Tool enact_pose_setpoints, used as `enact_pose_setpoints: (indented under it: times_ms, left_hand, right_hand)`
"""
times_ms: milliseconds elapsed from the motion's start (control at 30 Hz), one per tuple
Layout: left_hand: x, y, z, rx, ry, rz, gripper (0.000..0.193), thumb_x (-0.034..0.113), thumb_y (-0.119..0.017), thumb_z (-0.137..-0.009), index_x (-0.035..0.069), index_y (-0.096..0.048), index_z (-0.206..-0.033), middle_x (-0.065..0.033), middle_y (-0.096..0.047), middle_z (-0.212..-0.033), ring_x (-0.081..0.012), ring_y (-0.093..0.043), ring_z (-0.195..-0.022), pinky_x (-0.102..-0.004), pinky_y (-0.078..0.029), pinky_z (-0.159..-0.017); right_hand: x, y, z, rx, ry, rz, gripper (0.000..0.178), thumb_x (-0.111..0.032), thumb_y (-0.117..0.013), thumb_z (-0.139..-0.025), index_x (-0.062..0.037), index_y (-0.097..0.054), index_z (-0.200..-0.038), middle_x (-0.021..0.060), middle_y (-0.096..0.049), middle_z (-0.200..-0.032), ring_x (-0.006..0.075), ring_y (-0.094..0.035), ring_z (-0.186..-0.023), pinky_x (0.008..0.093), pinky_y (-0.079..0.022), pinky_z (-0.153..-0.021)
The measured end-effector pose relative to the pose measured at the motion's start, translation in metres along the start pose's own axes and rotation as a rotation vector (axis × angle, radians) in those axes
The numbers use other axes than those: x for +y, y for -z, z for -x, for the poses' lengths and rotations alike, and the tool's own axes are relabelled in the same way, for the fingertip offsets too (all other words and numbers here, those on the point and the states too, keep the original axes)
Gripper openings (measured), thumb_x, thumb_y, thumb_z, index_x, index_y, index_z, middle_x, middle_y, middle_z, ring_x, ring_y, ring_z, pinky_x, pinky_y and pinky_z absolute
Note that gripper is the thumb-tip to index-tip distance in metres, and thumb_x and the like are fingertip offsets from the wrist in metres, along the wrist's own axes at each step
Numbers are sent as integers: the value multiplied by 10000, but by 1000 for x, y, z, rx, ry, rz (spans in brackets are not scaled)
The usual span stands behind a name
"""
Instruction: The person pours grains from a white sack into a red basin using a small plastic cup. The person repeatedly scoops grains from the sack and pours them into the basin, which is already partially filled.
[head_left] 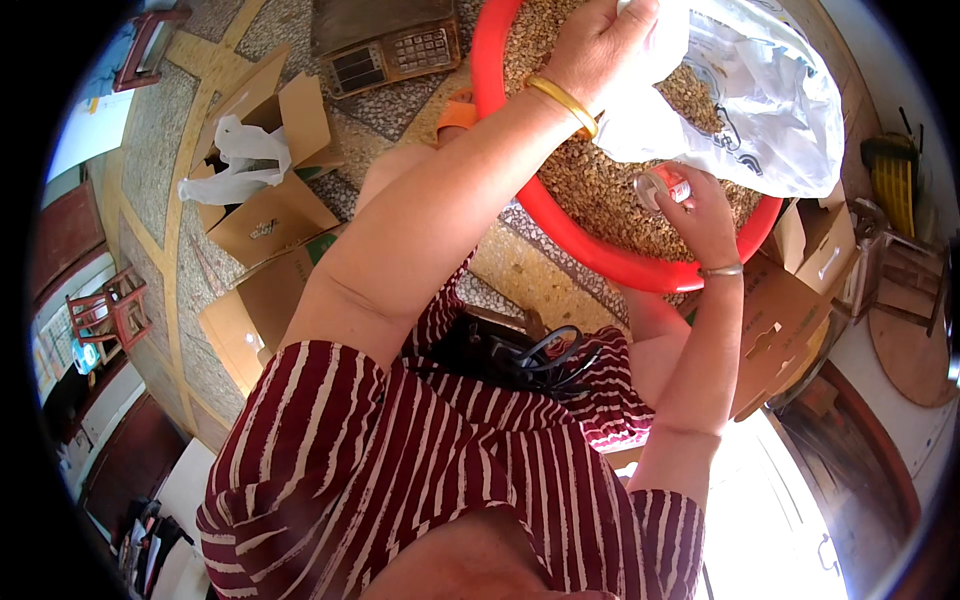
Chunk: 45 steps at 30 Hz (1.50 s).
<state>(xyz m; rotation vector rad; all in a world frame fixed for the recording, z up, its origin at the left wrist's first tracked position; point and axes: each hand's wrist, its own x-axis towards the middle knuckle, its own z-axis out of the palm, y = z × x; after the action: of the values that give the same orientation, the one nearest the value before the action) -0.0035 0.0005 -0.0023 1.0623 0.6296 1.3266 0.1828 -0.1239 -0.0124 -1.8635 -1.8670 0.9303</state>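
My left hand is closed on the edge of a white plastic bag, holding it up over a wide basin with a red rim. Small brown pieces, like seeds or kernels, fill the basin, and more brown pieces show inside the bag's opening. In my right hand is a small clear cup with a red-and-white label. It is tilted just above the pieces near the basin's right side. Whether anything is in the cup I cannot tell.
A worn scale with a keypad stands on the floor left of the basin. Open cardboard boxes lie at the left, one with a white plastic bag on it. Another cardboard box is at the right, near a wooden stool.
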Motion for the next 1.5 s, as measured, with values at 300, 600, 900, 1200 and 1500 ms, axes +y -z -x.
enact_pose_setpoints:
  times_ms: [300, 600, 900, 1200, 1500]
  left_hand:
    - [0, -3, 0, -51, 11, 141, 298, 255, -450, -933, 11, -539, -1081, 42, -516, -796, -34, -464, -662, -179, -398, -557]
    - [3, -1, 0, -46, -7, 133, 293, 243, -445, -935, 15, -538, -1095, 38, -523, -809, -35, -468, -666, -177, -403, -560]
    - [5, -2, 0, -26, 8, 88, 278, 226, -455, -931, 13, -546, -1084, 29, -541, -817, -38, -483, -667, -179, -410, -560]
    - [5, -5, 2, -44, 35, 88, 276, 220, -464, -927, 2, -550, -1073, 26, -536, -812, -39, -488, -677, -183, -408, -564]
    - [8, -5, 6, -72, 96, 156, 246, 215, -457, -931, 9, -552, -1026, 34, -513, -781, -32, -460, -627, -181, -380, -522]
  right_hand:
    - [43, -46, -20, 114, -65, 431, 345, -301, -645, -733, -22, -602, -930, 190, -594, -878, 353, -558, -822, 430, -443, -753]
    - [25, -36, -23, -98, -398, -362, 421, -252, -651, -757, -17, -564, -1094, 87, -605, -906, 159, -581, -750, 277, -490, -635]
    - [2, 13, 0, -234, -425, -947, 412, -227, -604, -819, 43, -524, -1120, 81, -606, -944, 135, -599, -803, 252, -515, -671]
    - [5, 46, 8, 163, -58, -1135, 438, -217, -531, -867, 66, -435, -1187, 136, -570, -1086, 201, -589, -958, 332, -507, -786]
    - [36, 42, -39, 603, -82, -563, 396, -93, -654, -780, 10, -516, -1136, 84, -540, -1053, 161, -551, -950, 298, -476, -800]
